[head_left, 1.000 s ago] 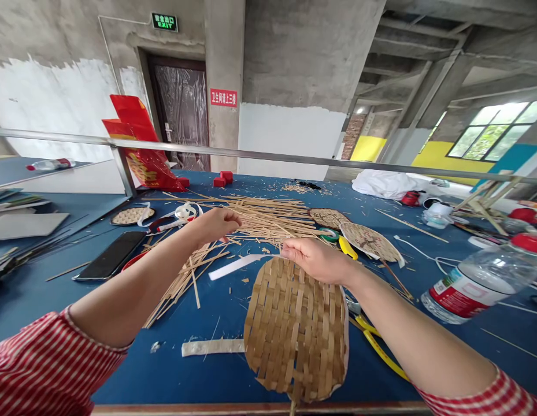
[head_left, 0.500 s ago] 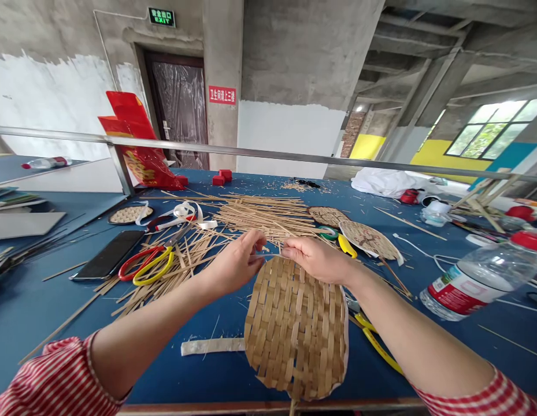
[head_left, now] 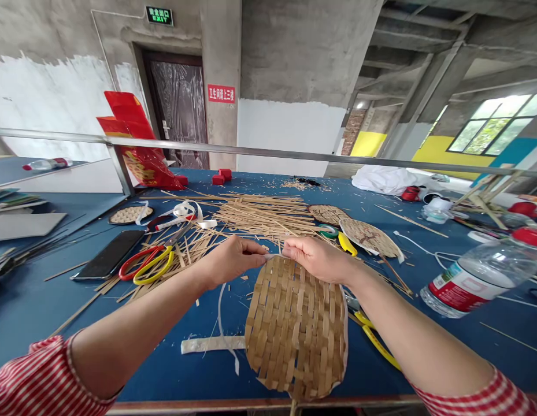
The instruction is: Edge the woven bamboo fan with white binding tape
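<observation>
A woven bamboo fan point(head_left: 297, 329) stands tilted at the table's front edge, its thin handle pointing down toward me. White tape edges its right side and top. With thumb and fingers pinched, my left hand point(head_left: 240, 260) holds the white tape point(head_left: 222, 312) at the fan's upper left; a loose tail of it hangs down to the table. My right hand point(head_left: 314, 257) is closed on the top rim of the fan, pressing the taped edge. Left of the fan lies a flat whitish strip point(head_left: 211, 344), its right end running up to the fan.
Bamboo strips point(head_left: 263, 214) lie spread across the blue table. Scissors with red and yellow handles point(head_left: 153, 264) and a phone point(head_left: 108, 254) are at left. Yellow-handled pliers point(head_left: 378, 341) and a water bottle point(head_left: 485, 274) are at right. Finished-looking fans point(head_left: 370, 236) lie beyond my right hand.
My left hand has shifted slightly left and turned flatter against the fan's rim. The tape's loose tail now hangs below it, left of the fan. My right hand stays at the top rim.
</observation>
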Available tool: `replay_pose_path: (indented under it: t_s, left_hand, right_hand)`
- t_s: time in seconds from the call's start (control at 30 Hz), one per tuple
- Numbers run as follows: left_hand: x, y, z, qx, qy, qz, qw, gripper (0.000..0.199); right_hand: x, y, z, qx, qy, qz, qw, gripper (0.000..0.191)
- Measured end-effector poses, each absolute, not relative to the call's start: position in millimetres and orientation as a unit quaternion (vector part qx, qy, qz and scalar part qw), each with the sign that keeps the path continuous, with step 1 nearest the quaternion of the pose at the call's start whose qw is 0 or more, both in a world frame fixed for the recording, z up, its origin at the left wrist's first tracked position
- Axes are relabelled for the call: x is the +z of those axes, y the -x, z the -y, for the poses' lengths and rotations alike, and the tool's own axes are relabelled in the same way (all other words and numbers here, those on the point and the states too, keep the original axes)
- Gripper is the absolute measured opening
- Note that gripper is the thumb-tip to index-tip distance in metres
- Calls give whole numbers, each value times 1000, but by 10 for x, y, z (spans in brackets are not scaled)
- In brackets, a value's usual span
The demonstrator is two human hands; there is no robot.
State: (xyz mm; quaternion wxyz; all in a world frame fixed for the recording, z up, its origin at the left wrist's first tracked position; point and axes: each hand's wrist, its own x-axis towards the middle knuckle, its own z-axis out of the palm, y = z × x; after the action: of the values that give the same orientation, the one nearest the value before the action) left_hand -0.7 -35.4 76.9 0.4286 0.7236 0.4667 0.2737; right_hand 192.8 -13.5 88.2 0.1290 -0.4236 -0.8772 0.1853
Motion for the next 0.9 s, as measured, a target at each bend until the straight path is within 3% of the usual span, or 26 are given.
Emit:
replay_pose_path:
  t_s: [0.27,0.9]
  left_hand:
    - [799,-37,412,304,-596,-429,607,22]
    - [612,-236,517,403,-614,-496,464,20]
  right_hand:
    - [896,-1926,155,199,424,875,125,28]
    - [938,-1914,165,207,421,870,151,29]
